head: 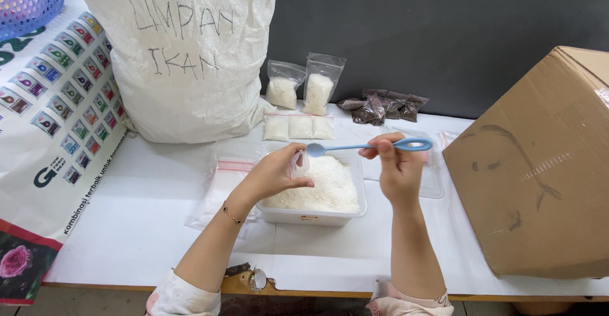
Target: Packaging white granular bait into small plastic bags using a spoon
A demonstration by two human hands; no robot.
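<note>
Pinching a small clear pouch [298, 164] in the left hand [273, 175] while the right hand [398, 171] grips a light, stiff blue spoon [368, 145] mid-handle, bowl touching the limp, slippery pouch mouth, just above the tub [314, 215] of white granules [327, 186].

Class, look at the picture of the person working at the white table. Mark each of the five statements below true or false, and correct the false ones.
1. The right hand holds a blue spoon. True.
2. The left hand holds a pair of scissors. False: it holds a small clear bag at the spoon's tip.
3. The clear tub holds white granules. True.
4. The cardboard box stands to the left of the tub. False: it is on the right.
5. The large white sack stands behind the tub, to the left. True.
</note>
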